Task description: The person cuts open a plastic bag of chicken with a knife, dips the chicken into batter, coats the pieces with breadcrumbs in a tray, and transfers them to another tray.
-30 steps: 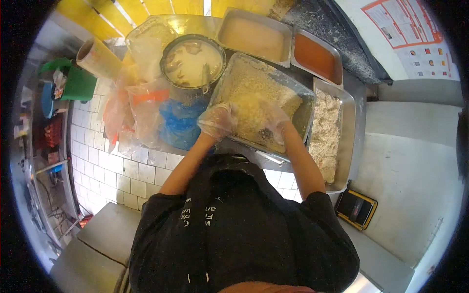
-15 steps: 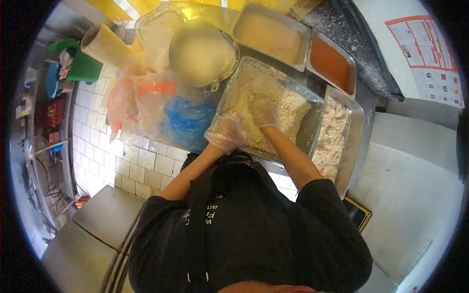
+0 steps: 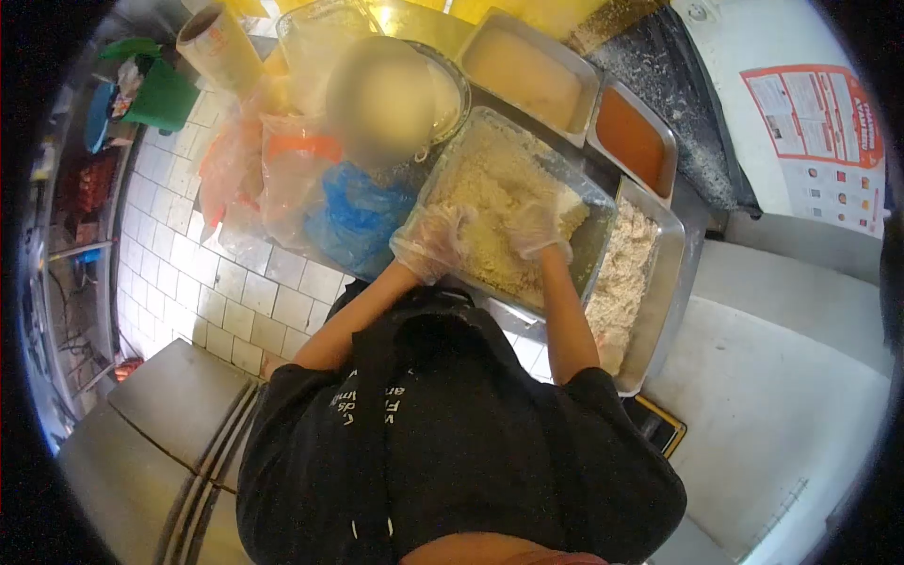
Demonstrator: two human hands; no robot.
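Both hands wear clear plastic gloves and work at a deep clear tub (image 3: 603,202) of pale yellow crumbly coating mix (image 3: 494,179). My left hand (image 3: 431,243) is at the tub's near left side, its fingers stretched over the rim and against the mix. On the right, inside the tub, my right hand (image 3: 539,231) has its fingertips down in the mix, which hides them. Whether it grips any of the mix does not show. A whiter patch of powder (image 3: 569,202) lies just beyond the right hand.
Right of the tub stands a metal tray (image 3: 667,273) of coarse crumbs. Behind are a pan of tan liquid (image 3: 523,75) and a pan of orange-red sauce (image 3: 629,139). Blue plastic bags (image 3: 358,217), a blurred round bowl (image 3: 386,99) and a film roll (image 3: 221,47) sit left.
My right hand has moved slightly right and toward me, with more of its glove showing above the mix. My left hand stays near the left rim. The camera view has shifted a little.
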